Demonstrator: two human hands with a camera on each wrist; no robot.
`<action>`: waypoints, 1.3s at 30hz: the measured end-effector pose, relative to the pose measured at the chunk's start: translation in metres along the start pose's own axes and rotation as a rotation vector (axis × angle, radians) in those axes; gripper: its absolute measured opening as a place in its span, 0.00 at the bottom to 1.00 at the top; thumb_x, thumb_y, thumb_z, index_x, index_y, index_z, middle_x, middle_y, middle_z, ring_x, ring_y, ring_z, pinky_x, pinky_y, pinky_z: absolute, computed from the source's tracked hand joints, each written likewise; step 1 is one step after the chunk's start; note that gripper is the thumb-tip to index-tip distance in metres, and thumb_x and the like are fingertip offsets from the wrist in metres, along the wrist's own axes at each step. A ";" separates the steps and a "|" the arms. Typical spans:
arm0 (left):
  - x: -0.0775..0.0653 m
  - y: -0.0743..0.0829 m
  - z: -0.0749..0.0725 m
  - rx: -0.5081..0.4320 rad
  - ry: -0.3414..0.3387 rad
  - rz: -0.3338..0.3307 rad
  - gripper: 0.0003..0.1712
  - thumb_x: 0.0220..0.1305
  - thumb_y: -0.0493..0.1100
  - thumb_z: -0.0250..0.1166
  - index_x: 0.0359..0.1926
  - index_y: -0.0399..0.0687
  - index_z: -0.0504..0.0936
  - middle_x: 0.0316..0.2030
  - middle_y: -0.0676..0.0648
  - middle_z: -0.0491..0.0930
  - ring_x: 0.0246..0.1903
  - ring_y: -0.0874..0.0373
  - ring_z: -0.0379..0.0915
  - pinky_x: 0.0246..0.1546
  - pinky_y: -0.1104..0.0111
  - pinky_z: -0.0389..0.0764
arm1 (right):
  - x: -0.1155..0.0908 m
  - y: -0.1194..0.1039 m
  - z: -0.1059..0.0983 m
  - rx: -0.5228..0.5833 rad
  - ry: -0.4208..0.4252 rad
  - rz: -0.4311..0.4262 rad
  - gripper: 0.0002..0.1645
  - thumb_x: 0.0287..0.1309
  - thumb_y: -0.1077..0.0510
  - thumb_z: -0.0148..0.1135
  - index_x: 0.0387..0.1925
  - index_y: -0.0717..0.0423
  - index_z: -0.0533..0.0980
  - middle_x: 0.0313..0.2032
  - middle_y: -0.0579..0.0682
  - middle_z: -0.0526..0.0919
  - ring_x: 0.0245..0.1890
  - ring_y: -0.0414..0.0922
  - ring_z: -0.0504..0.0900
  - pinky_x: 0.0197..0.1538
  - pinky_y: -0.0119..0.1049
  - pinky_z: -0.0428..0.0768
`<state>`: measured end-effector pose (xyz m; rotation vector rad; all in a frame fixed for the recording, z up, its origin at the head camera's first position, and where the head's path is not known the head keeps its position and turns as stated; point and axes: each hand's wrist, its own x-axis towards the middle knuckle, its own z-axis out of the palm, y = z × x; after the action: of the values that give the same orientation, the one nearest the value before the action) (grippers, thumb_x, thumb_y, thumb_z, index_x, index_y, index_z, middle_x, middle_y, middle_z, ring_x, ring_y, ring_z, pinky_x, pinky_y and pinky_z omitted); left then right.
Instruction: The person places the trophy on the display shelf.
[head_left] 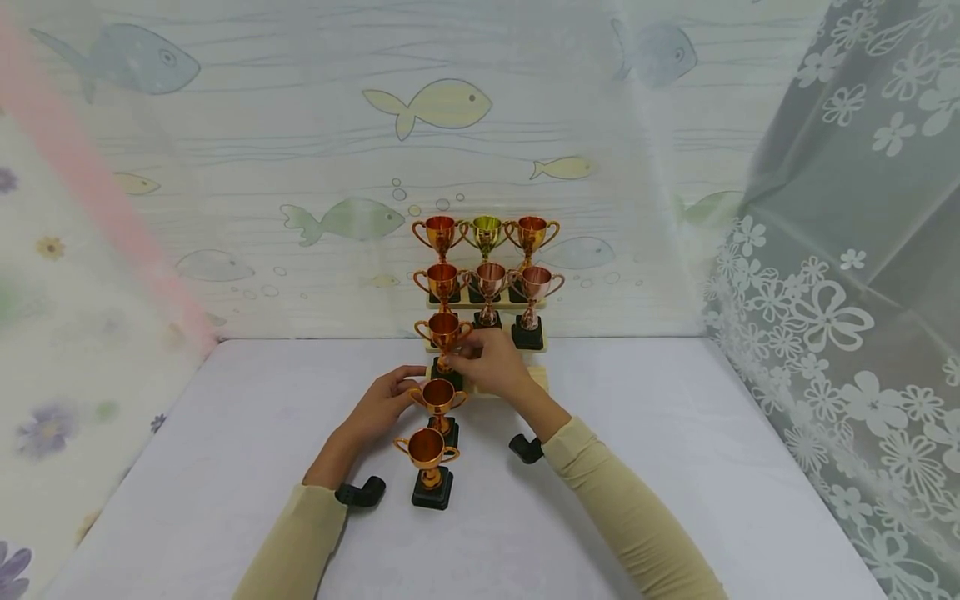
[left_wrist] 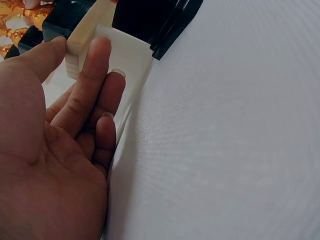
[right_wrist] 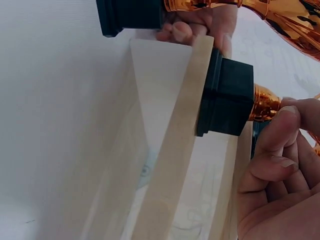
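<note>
My right hand (head_left: 495, 362) pinches the stem of an orange-copper trophy cup (head_left: 446, 332) between thumb and finger. Its black base (right_wrist: 227, 95) sits on the lowest step of a stepped wooden rack (head_left: 538, 382), at the left end. My left hand (head_left: 381, 406) is at that same end, fingers mostly extended along the white side panel (left_wrist: 132, 57). In the left wrist view, one of its fingertips is right at a black base (left_wrist: 67, 20). Two more orange-copper trophies, one nearer (head_left: 427, 448) and one farther (head_left: 438, 396), stand on the table in front of the rack.
The middle step carries an orange trophy (head_left: 442, 282) and two pinkish ones. On the top step, a gold trophy (head_left: 487, 235) stands between two orange ones. A fish-patterned curtain (head_left: 300, 150) hangs behind the white table (head_left: 637, 467), and a floral lace curtain (head_left: 862, 292) at right.
</note>
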<state>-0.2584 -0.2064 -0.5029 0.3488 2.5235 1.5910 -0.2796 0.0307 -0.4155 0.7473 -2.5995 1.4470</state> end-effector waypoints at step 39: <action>-0.003 0.004 0.001 -0.027 -0.004 0.017 0.25 0.73 0.46 0.59 0.68 0.48 0.70 0.46 0.46 0.85 0.42 0.51 0.76 0.42 0.66 0.71 | -0.059 0.027 0.015 0.166 -0.329 -0.137 0.12 0.59 0.68 0.61 0.46 0.61 0.81 0.32 0.50 0.84 0.25 0.45 0.84 0.33 0.34 0.80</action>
<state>-0.2551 -0.2046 -0.4999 0.3709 2.5007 1.6268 -0.2378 0.0527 -0.4618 1.2555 -2.6062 1.6337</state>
